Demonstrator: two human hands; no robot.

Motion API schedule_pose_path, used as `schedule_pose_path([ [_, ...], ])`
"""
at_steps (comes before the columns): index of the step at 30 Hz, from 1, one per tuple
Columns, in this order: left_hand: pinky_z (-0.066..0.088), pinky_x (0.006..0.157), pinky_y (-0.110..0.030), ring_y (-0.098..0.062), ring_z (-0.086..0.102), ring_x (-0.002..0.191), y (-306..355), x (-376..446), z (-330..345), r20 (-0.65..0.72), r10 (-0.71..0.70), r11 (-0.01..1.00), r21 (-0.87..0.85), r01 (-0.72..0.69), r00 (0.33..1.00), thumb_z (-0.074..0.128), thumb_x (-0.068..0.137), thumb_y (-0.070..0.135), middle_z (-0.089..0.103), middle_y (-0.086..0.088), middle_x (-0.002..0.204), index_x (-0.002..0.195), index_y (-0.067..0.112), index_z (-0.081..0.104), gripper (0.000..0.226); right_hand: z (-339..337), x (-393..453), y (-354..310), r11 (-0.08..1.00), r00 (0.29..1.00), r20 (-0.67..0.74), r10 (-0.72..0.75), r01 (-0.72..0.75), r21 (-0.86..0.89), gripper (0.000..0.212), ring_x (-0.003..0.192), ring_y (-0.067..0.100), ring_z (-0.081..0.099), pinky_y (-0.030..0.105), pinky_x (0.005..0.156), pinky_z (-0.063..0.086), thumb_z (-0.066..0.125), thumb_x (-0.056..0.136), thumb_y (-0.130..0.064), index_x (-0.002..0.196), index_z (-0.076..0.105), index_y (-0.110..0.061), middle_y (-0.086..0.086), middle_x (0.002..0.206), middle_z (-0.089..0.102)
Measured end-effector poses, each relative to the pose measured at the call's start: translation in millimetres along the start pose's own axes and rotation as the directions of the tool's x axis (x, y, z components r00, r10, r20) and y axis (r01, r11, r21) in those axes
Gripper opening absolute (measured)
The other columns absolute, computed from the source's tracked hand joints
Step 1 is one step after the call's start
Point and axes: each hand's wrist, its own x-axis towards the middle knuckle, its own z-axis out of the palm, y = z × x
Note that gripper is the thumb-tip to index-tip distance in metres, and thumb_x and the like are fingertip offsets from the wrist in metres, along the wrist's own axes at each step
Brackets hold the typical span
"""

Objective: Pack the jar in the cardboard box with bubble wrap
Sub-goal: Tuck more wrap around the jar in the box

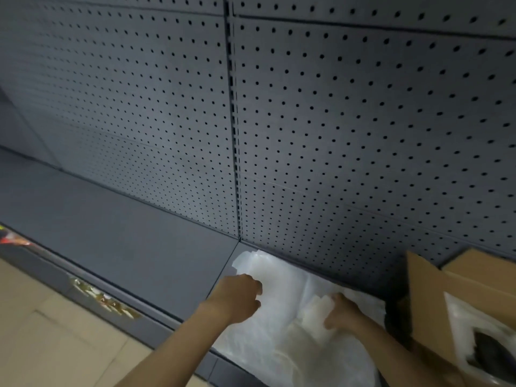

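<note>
Bubble wrap point(282, 317) lies spread on the grey shelf point(125, 241), up vs the pegboard point(335, 121). Left hand point(237, 298) at the wrap's left edge, fingers curled, pinching the sheet. Right hand point(342, 312) mid-wrap, grips a bunched fold. Cardboard box point(427, 297) stands just right of the wrap, flaps up, w/ wrap and sth dark inside; can't tell if it's the jar.

We see the cardboard box point(435, 297) cut off at the right edge; the dark item point(487, 349) inside stays unclear, and motion blur smears the shelf-edge labels point(106, 300).
</note>
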Motion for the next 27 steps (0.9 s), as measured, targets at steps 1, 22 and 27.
schedule_pose_path([
  [1,0.043,0.099,-0.034,-0.025,0.055,0.121,-3.7,4.0,1.6,0.025,0.014,1.0,0.004,-0.014,1.0,0.042,0.1,0.03,0.054,-0.006,0.137,0.137,0.019,0.049,0.04,2.2,3.6,0.3,0.999,1.0,0.03,0.007,-0.009,0.05,0.091,0.132,0.027,0.043,0.031,0.104,0.043,0.071,0.081,-0.025,0.15,0.014,-0.01,0.012,0.15,0.036],
  [22,0.045,0.084,-0.04,-0.03,0.051,0.106,-27.9,8.5,-33.7,-0.005,0.672,0.736,0.118,-0.667,0.741,0.066,0.077,-0.003,0.039,-0.007,0.14,0.15,0.024,0.015,0.093,-27.9,-96.8,-50.9,0.611,0.994,-0.106,0.009,0.079,0.788,0.029,0.095,0.019,0.067,0.025,0.074,0.059,0.074,0.078,-0.014,0.106,0.066,-0.013,0.008,0.105,0.071],
  [27,0.042,0.1,-0.04,-0.024,0.046,0.12,-14.5,12.8,-27.5,-0.144,0.767,0.635,0.039,-0.771,0.625,0.068,0.074,0.014,0.037,0.0,0.142,0.142,0.03,0.027,0.082,-15.9,-124.9,-63.6,0.873,0.882,-0.468,-0.058,0.272,0.404,0.031,0.076,0.013,0.06,0.018,0.059,0.043,0.077,0.075,-0.024,0.098,0.066,-0.007,0.0,0.085,0.064],
])
